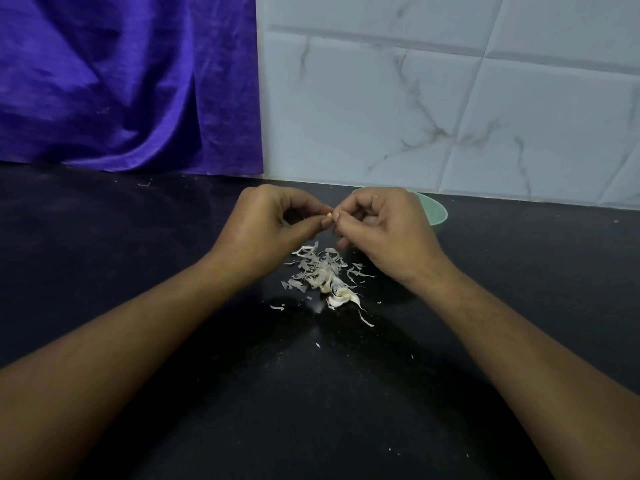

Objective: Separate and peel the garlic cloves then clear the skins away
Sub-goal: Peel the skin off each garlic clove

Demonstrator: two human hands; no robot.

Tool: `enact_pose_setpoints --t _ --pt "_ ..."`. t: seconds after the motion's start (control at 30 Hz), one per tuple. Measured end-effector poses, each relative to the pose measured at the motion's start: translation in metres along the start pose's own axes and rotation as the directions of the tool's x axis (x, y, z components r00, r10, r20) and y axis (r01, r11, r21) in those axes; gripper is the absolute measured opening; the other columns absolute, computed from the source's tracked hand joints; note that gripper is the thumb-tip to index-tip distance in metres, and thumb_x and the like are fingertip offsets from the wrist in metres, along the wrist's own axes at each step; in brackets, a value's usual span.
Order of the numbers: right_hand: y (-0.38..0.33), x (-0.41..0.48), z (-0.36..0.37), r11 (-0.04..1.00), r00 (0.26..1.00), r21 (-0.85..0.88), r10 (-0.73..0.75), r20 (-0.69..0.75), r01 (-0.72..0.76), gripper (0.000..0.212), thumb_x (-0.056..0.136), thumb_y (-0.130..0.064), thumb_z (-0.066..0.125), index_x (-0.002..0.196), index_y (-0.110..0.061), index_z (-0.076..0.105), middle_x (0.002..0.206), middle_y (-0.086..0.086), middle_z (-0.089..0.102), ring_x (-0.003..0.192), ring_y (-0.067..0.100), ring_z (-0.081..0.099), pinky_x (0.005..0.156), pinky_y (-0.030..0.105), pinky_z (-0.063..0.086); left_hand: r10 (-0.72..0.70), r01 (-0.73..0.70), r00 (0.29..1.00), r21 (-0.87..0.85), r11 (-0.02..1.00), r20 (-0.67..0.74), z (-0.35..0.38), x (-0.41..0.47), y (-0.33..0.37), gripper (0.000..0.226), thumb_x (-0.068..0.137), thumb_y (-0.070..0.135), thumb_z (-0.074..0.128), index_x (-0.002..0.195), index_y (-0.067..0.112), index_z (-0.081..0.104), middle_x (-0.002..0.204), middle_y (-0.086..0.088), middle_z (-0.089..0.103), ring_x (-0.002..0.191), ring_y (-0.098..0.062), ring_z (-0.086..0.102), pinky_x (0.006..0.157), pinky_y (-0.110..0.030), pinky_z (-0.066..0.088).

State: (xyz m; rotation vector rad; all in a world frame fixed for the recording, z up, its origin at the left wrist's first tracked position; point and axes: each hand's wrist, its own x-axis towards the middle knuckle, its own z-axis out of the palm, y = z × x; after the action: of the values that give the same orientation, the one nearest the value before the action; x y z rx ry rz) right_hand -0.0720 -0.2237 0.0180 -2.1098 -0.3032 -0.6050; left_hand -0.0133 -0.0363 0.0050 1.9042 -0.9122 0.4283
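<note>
Nearest you lies the dark worktop point(311, 427); beyond it your left hand point(266, 223) and right hand point(384, 223) share a pinching grip on one garlic clove point(328, 215), raised over the skins point(322, 271), likely so peelings drop there, the green bowl point(437, 213) just behind

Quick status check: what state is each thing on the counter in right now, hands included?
Left hand: pinching the garlic clove.
Right hand: pinching the same clove from the other side.
Garlic clove: held up between both hands' fingertips.
Skins: loose pile on the black counter, uncleared.
Green bowl: upright behind the right hand, contents hidden.
</note>
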Motion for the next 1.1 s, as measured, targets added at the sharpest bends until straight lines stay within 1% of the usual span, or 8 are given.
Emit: enact_pose_setpoints --t 0.13,0.27,0.37,0.43,0.57,0.73,0.97,1.1 --pt "0.0035 0.0013 0.0017 1.000 1.000 -0.022 -0.021 -0.016 0.021 0.008 0.089 -0.005 0.070 0.084 -0.007 0.076 0.067 0.006 0.073 0.060 0.015 0.075 0.055 0.029 0.053 0.003 -0.003 1.000 -0.005 1.000 -0.007 0.0015 -0.0012 0.0019 0.015 0.090 0.025 0.080 0.104 0.020 0.081 0.082 0.008 0.078 0.072 -0.009 0.074 0.067 -0.039 0.063" --pt "0.0068 0.0041 0.0042 0.994 0.999 0.101 0.041 0.000 -0.041 0.011 0.092 -0.006 0.067 0.083 -0.008 0.072 0.068 0.003 0.072 0.059 0.021 0.074 0.058 0.034 0.051 0.023 -0.024 1.000 -0.033 0.999 -0.018 0.0022 -0.0013 0.0017 0.015 0.092 0.022 0.079 0.106 0.019 0.079 0.084 0.004 0.077 0.075 -0.014 0.075 0.068 -0.042 0.064" --pt "0.0044 0.0040 0.0061 0.961 0.991 0.241 0.127 0.037 -0.132 0.015 0.097 -0.001 0.062 0.084 -0.006 0.067 0.066 0.003 0.067 0.055 0.018 0.070 0.052 0.024 0.051 0.004 -0.006 1.000 -0.087 0.996 -0.024 0.0030 -0.0006 0.0029 0.010 0.093 0.018 0.078 0.103 0.015 0.077 0.083 0.000 0.076 0.075 -0.018 0.075 0.067 -0.043 0.064" --pt "0.0011 0.0023 0.0083 0.932 0.981 0.306 0.177 0.082 -0.194 0.013 0.097 0.002 0.059 0.086 -0.003 0.065 0.064 0.004 0.064 0.052 0.017 0.067 0.049 0.018 0.049 -0.043 0.037 0.999 -0.182 0.983 -0.029 0.0024 0.0011 0.0035 0.010 0.094 0.013 0.076 0.103 0.011 0.074 0.084 -0.005 0.076 0.076 -0.020 0.075 0.066 -0.041 0.065" --pt "-0.0009 0.0012 0.0096 0.909 0.962 0.320 0.231 0.143 -0.266 0.011 0.098 -0.001 0.059 0.088 -0.002 0.064 0.067 0.006 0.063 0.053 0.020 0.067 0.053 0.025 0.055 -0.180 0.153 0.983 -0.402 0.903 -0.030 0.0000 0.0043 0.0045 0.012 0.095 0.010 0.073 0.106 0.005 0.070 0.091 -0.017 0.075 0.075 -0.016 0.073 0.058 -0.030 0.060" --pt "0.0005 0.0018 0.0058 0.978 0.994 0.178 0.103 0.021 -0.105 0.020 0.101 -0.024 0.067 0.092 -0.007 0.069 0.077 0.014 0.071 0.061 0.029 0.074 0.064 0.046 0.058 -0.265 0.237 0.964 -0.480 0.845 0.010 0.0023 0.0040 0.0033 0.009 0.096 0.011 0.071 0.102 0.005 0.072 0.085 -0.003 0.076 0.074 -0.012 0.071 0.058 -0.027 0.061" --pt "0.0002 0.0004 0.0069 0.985 0.999 0.175 0.014 -0.031 -0.009 0.005 0.091 -0.004 0.076 0.093 -0.001 0.072 0.077 0.013 0.075 0.061 0.021 0.075 0.057 0.021 0.055 -0.312 0.288 0.950 -0.472 0.833 0.030 0.0052 0.0025 0.0040 0.014 0.096 0.015 0.071 0.103 0.002 0.072 0.089 -0.008 0.078 0.075 -0.014 0.071 0.061 -0.031 0.061" --pt "0.0004 -0.0004 0.0073 0.989 0.999 0.150 -0.004 -0.032 0.008 0.003 0.095 -0.005 0.071 0.094 -0.006 0.073 0.081 0.006 0.078 0.064 0.017 0.076 0.061 0.022 0.058 -0.330 0.304 0.943 -0.483 0.821 0.031 0.0038 0.0028 0.0047 0.023 0.096 0.017 0.071 0.106 -0.004 0.070 0.087 -0.006 0.078 0.073 -0.012 0.071 0.059 -0.028 0.060"
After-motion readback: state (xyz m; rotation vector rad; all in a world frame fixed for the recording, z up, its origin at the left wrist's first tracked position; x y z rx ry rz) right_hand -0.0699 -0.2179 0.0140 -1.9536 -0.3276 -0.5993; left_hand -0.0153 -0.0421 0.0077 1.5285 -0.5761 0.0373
